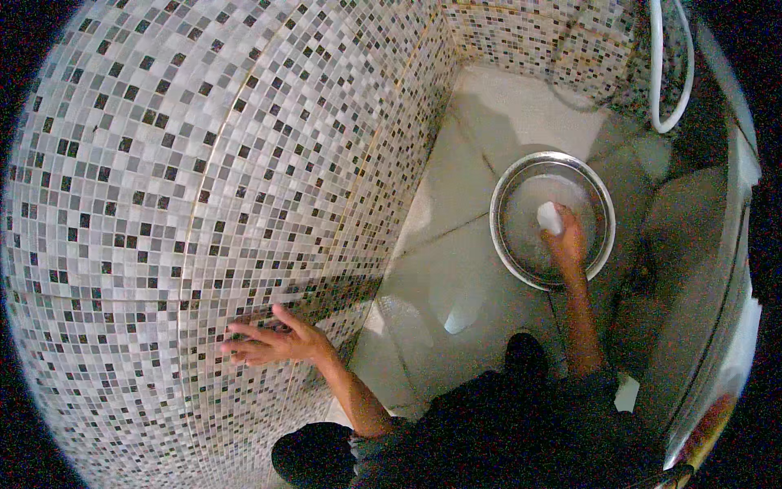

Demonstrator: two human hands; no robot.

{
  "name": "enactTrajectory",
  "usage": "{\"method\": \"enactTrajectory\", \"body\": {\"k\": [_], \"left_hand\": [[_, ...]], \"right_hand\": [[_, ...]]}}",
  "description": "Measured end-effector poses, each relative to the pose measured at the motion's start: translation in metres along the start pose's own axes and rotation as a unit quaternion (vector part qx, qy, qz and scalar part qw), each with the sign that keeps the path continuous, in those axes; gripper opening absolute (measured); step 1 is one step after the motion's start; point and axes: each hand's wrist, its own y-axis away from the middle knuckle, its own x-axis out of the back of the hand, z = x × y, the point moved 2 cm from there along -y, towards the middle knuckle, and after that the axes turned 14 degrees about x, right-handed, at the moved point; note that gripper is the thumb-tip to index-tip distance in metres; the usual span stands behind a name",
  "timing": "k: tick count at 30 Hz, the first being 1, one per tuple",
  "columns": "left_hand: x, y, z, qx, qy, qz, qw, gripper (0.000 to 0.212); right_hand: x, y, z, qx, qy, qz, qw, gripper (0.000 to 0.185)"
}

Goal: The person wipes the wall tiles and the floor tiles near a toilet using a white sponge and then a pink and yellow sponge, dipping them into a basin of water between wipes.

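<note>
A round metal basin [498, 244] stands on the tiled floor, with cloudy liquid visible inside. Over it, my right hand [566, 235] grips a small white object [549, 218], possibly a sponge or a cloth; its exact kind cannot be told. My left hand [275, 342] is spread with its fingers apart at the mosaic-tiled wall [244, 202] and holds nothing. Whether its fingertips touch the tiles is hard to tell.
A white hose [657, 79] hangs in a loop at the upper right. Large grey floor tiles [427, 275] surround the basin. A curved, shiny surface [727, 263] runs along the right side. The lower part shows my dark clothing and one dark shoe.
</note>
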Motion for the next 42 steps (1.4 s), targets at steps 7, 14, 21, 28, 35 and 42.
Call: {"method": "enactTrajectory", "body": {"k": [7,14,21,28,35,42], "left_hand": [[0.008,0.023,0.028,0.003,0.058,-0.137,0.989,0.062],[0.003,0.054,0.041,-0.046,0.119,-0.221,0.967,0.047],[0.009,0.054,0.052,-0.03,0.233,-0.251,0.939,0.035],[0.013,0.048,0.054,0.015,0.279,-0.275,0.92,0.034],[0.012,0.049,0.058,0.015,0.296,-0.296,0.908,0.034],[0.014,0.045,0.061,0.059,0.329,-0.3,0.894,0.035]], "right_hand": [[-0.013,-0.004,-0.017,-0.079,0.213,-0.167,0.959,0.048],[-0.015,-0.003,-0.012,-0.064,0.189,-0.197,0.96,0.046],[-0.027,0.009,0.006,0.045,0.158,-0.08,0.983,0.045],[-0.03,0.008,-0.011,0.108,0.164,-0.023,0.98,0.043],[-0.024,0.013,-0.006,0.108,0.152,0.007,0.982,0.047],[-0.019,0.006,-0.001,0.023,-0.087,0.022,0.996,0.044]]}}
